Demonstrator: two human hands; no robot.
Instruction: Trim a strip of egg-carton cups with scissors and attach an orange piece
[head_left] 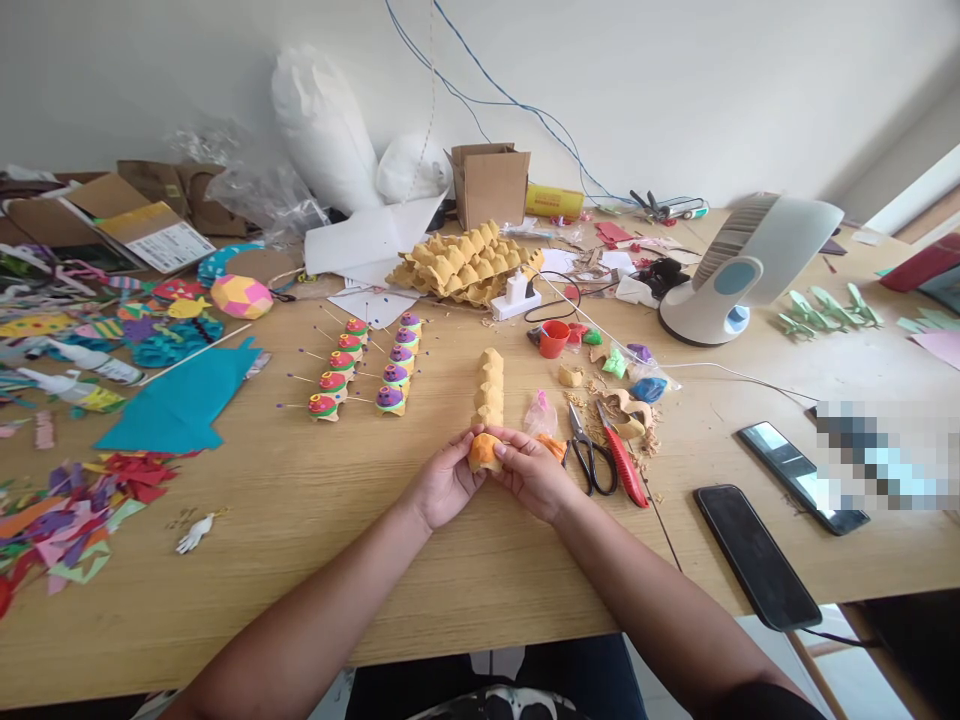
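A strip of yellow egg-carton cups (490, 385) points away from me over the table. Orange clay (485, 447) covers the top of its nearest cup. My left hand (448, 483) grips that cup from the left, fingers closed along its side. From the right, my right hand (536, 476) pinches the same cup, its thumb against the clay. Beside my right hand lie a lump of orange clay (553, 446), a clear pink-tinted bag (540, 413), black-handled scissors (589, 455) and a red-handled cutter (622, 455). The undersides of my fingers are partly hidden.
Two decorated caterpillar strips (335, 375) (397, 365) stand left, with thin sticks poking out. Behind are stacked egg cartons (465, 265), a power strip (516, 298) and a red cup (554, 338). A fan (742, 270) and phones (757, 555) are right; paper scraps (75, 515) lie left.
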